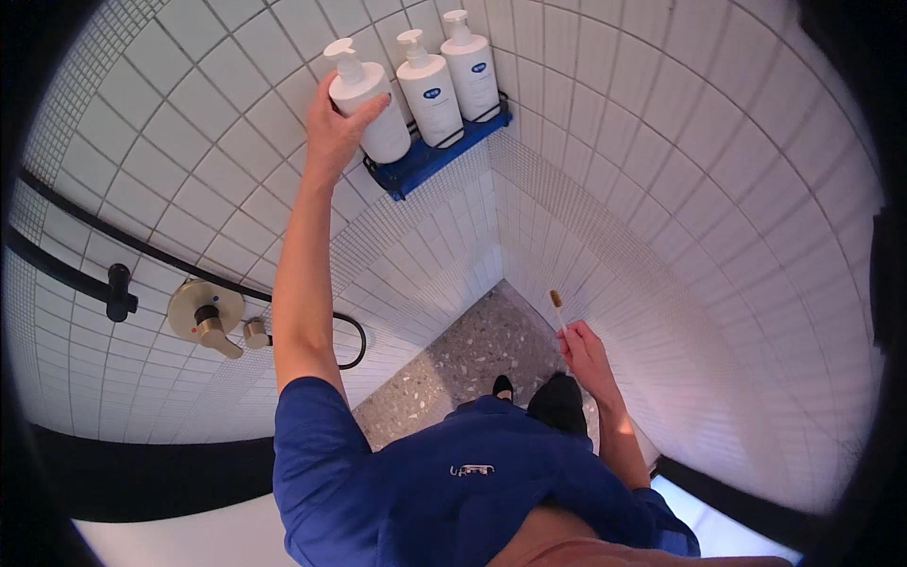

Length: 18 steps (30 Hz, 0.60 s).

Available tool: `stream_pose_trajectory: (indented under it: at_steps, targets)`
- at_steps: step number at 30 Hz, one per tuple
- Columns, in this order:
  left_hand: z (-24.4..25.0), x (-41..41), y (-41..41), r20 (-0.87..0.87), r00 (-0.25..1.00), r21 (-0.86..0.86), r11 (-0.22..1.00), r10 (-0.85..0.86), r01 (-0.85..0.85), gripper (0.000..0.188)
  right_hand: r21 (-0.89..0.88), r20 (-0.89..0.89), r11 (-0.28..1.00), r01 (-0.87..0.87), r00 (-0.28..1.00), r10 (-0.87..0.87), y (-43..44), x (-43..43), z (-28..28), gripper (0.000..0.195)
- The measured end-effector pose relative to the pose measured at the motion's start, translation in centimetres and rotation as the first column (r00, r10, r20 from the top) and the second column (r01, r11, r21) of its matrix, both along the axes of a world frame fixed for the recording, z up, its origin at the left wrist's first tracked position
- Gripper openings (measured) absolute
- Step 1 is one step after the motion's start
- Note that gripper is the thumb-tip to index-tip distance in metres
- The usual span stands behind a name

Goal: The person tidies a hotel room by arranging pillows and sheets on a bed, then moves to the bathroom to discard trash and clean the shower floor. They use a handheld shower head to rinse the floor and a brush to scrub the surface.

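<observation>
My left hand (340,127) is wrapped around the upper part of a white pump bottle (386,131), the leftmost of three. This bottle stands upright at the left end of a blue corner shelf (432,166) with black wire rails. Beside it on the shelf are a middle white pump bottle (434,106) and a right white pump bottle (473,81), both with a dark blue label mark. Low on the right, my right hand (584,354) grips the handle of a small brush (556,301) with yellowish-brown bristles, its head pointing up and away from me.
White tiled walls meet in the corner beyond the shelf. At left are a brass-coloured shower mixer (207,315), a smaller brass knob (256,333), a black rail with a bracket (120,292) and a black hose (142,244). Speckled grey terrazzo floor (482,340) lies below.
</observation>
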<state>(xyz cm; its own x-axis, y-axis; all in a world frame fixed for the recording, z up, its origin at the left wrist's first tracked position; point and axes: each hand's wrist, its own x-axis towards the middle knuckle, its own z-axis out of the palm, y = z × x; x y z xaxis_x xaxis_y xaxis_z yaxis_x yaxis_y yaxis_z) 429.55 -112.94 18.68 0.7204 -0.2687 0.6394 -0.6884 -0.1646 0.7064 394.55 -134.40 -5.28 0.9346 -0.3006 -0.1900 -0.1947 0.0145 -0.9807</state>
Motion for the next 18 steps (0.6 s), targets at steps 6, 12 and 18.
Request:
stream_pose_trajectory:
  at_steps: [6, 12, 18]
  targets:
    - [0.5, -1.1, 0.3, 0.004, 0.985, -0.059, 0.983, 0.174, -0.174, 0.061, -0.215, 0.215, 0.956, -0.201, 0.945, 0.247, -1.5, 11.5, 7.0, 0.027]
    - [3.5, -4.9, 2.6, 0.031, 0.94, -0.162, 0.93, 0.339, -0.33, 0.058, -0.865, 0.284, 0.502, -0.009, 0.815, 0.505, 0.8, 21.1, 16.4, 0.031]
    - [3.8, -7.9, 5.6, 0.019, 0.921, -0.133, 0.914, 0.389, -0.383, 0.063, -0.992, 0.053, -0.055, 0.111, 0.777, 0.627, 5.1, 27.5, 19.5, 0.02]
